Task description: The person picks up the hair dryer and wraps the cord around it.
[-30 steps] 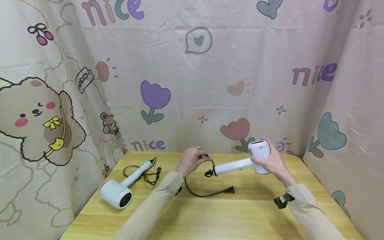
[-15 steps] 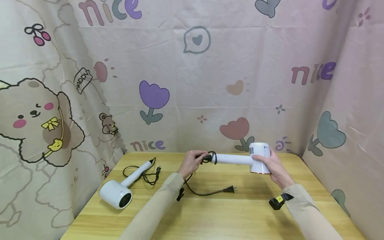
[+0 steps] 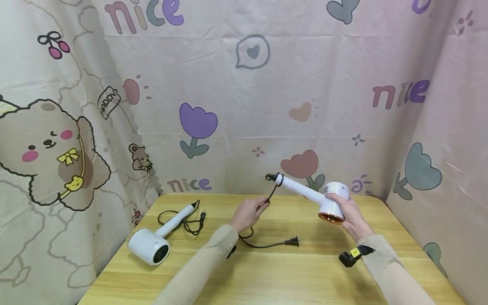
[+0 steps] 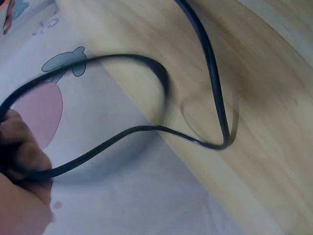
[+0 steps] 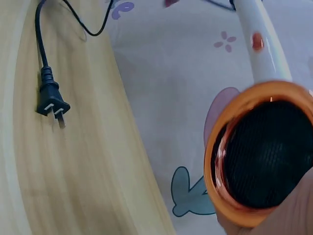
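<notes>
Head view: curled round the wide barrel, the right hand (image 3: 352,214), with a glossy white T-shaped hair dryer (image 3: 306,192) held in the air above the pale wooden bench (image 3: 289,279), slim handle tilting up to the left of that hand. Closed in a pinch, the left hand (image 3: 247,214), on a thin black flexible cord (image 3: 271,195) running up to the loops round the handle's end. Right of the left hand and lower, on the bench: a black two-pronged plug (image 3: 294,241). Well left of the left hand: another white hair dryer (image 3: 148,245), lying with a black looped cord (image 3: 195,233). Count: two hair dryers, one held, one lying.

Left wrist view: fingers curled round the cord, slack loops just beyond the hand. Probably soft, springy, apt to twist; best pinched near the loops.

Right wrist view: beside the thumb, one copper-coloured ring (image 5: 271,88) round one dark mesh (image 5: 264,156); farther out on the handle, one orange dot (image 5: 257,41). Likely rigid, rather barrel-heavy, slick-skinned and breakable if dropped. Best held around the barrel, as now, fingers off the mesh.
</notes>
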### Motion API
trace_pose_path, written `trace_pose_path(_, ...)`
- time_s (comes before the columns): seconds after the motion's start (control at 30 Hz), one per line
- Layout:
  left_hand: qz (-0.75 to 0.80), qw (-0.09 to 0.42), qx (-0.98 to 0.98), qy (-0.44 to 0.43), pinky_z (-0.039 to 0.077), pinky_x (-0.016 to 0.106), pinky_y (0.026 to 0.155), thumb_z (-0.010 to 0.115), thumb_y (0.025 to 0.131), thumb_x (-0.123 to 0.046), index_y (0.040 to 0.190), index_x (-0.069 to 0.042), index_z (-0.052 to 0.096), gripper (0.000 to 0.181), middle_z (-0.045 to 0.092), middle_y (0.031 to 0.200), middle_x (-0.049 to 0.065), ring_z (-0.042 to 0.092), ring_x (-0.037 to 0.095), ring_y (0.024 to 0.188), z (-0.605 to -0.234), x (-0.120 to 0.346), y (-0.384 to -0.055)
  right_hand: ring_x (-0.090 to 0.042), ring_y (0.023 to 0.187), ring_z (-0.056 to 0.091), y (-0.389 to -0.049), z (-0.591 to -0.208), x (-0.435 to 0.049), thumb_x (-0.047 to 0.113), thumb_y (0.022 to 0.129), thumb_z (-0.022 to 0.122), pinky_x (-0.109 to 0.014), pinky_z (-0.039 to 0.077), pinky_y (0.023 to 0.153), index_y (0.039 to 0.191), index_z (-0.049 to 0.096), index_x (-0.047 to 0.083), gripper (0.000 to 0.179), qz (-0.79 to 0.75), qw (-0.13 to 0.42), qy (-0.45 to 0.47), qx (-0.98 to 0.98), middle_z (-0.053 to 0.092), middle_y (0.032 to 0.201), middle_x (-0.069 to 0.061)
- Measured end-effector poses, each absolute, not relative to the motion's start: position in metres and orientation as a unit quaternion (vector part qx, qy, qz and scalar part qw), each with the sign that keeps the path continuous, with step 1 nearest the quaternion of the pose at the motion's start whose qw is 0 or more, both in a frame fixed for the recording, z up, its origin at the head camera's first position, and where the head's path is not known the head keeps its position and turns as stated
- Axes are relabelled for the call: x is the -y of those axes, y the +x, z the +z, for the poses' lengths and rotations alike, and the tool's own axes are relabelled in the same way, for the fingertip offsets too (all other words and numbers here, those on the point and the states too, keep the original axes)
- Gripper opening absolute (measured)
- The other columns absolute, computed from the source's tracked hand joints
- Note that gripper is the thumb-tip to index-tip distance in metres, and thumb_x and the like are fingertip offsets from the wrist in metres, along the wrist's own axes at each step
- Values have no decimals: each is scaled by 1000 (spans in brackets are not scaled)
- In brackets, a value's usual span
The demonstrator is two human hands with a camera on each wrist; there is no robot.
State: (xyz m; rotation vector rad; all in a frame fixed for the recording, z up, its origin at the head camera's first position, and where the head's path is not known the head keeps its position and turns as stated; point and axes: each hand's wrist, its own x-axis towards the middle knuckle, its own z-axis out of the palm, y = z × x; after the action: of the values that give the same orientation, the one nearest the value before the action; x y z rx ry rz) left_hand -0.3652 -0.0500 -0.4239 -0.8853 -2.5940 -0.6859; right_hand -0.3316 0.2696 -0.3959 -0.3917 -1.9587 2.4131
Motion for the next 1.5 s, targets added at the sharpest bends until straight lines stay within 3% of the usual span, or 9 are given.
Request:
trace_pose_path(0.27,-203,152,912,-322,42,18,52,53,102,-24,103,-13,72,22,68,73,-4,46,1,52,-429,41,-352,-7,83,57,-334,-397,-267,28,81,81,-22,55,72,153,18,7,97,717,100,-190,664,46,121,-3)
trace_pose_path(0.37,-225,145,904,-334,42,16,53,56,101,-23,103,-14,74,20,72,80,-2,48,0,55,-429,40,-350,-12,92,56,-334,-398,-266,30,80,82,-20,54,71,153,21,9,97,689,134,-186,687,45,124,-4)
trace_pose_path(0.57,-187,204,898,-342,38,14,51,64,95,-30,91,-17,77,19,72,79,-6,48,-1,57,-424,41,-349,-26,112,51,-333,-397,-264,40,80,80,-19,54,70,155,17,13,102,593,185,-165,766,45,134,-16)
trace_pose_path(0.73,-149,223,899,-346,34,14,48,65,95,-33,80,-16,71,23,60,69,-8,43,0,53,-416,45,-350,-28,108,53,-334,-396,-266,39,78,82,-22,55,69,152,24,13,97,557,209,-148,790,49,128,-16)
trace_pose_path(0.87,-142,226,897,-354,38,14,50,64,95,-30,82,-16,73,22,66,65,-9,46,-2,50,-408,48,-352,-27,102,55,-334,-397,-270,34,77,83,-26,55,66,148,31,14,90,543,226,-138,796,51,123,-15)
trace_pose_path(1.0,-131,254,886,-366,41,15,52,67,93,-29,81,-17,74,19,69,68,-8,49,-2,52,-400,49,-355,-29,100,55,-334,-396,-272,35,76,83,-29,55,67,150,30,13,93,518,232,-120,814,52,121,-18)
trace_pose_path(1.23,-98,307,868,-378,34,16,47,70,90,-31,75,-19,69,19,61,67,-10,46,2,52,-381,49,-363,-33,94,57,-332,-392,-273,37,76,84,-35,56,66,150,29,13,96,470,214,-57,855,54,114,-21)
trace_pose_path(1.5,-88,330,865,-368,33,14,45,73,84,-41,65,-19,62,31,58,62,-10,45,1,50,-368,53,-369,-33,92,60,-331,-388,-279,31,75,85,-36,58,65,146,33,10,90,470,169,36,866,57,111,-23)
